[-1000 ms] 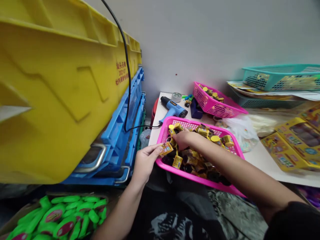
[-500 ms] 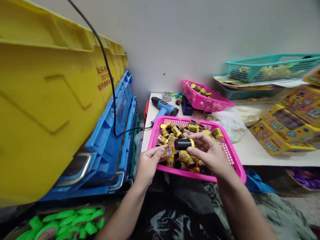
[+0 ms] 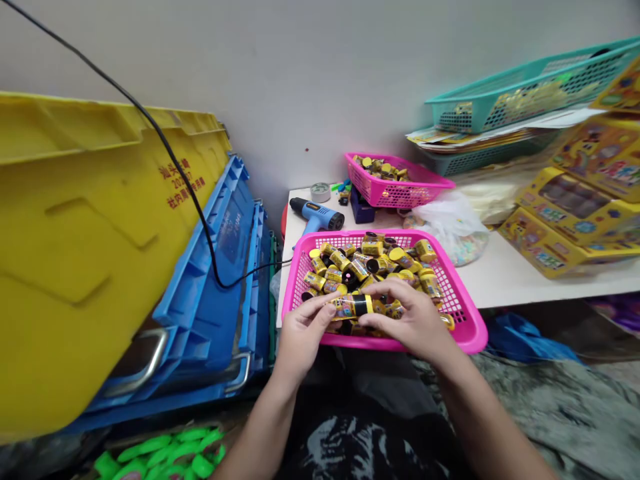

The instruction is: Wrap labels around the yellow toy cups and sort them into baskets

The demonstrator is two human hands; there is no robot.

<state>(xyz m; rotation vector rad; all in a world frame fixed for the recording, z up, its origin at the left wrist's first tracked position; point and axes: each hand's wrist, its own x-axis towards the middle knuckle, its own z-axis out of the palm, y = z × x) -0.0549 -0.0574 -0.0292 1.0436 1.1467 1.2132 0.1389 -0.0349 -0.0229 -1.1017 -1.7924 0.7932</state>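
Yellow printed sleeve (image 3: 343, 307), lower centre, sits partway over the black, yellow-capped cylinder (image 3: 361, 305); black still showing, so unfinished. Your left hand (image 3: 301, 335) pinches the sleeve, your right hand (image 3: 419, 325) grips the cap end. Yellow-wrapped cylinders (image 3: 373, 248) lie in the pink plastic mesh basket (image 3: 473, 333) below.

Workshop, stacked crates (image 3: 135, 267), heat gun (image 3: 323, 216), pink baskets (image 3: 471, 328), printed boxes (image 3: 565, 208)

Since a second ago the right hand (image 3: 413, 317) is no longer reaching into the near pink basket (image 3: 473, 333); it is gripping a black tube (image 3: 360, 305); the printed sleeve (image 3: 343, 307), lately flat, is now covering the tube's left part.
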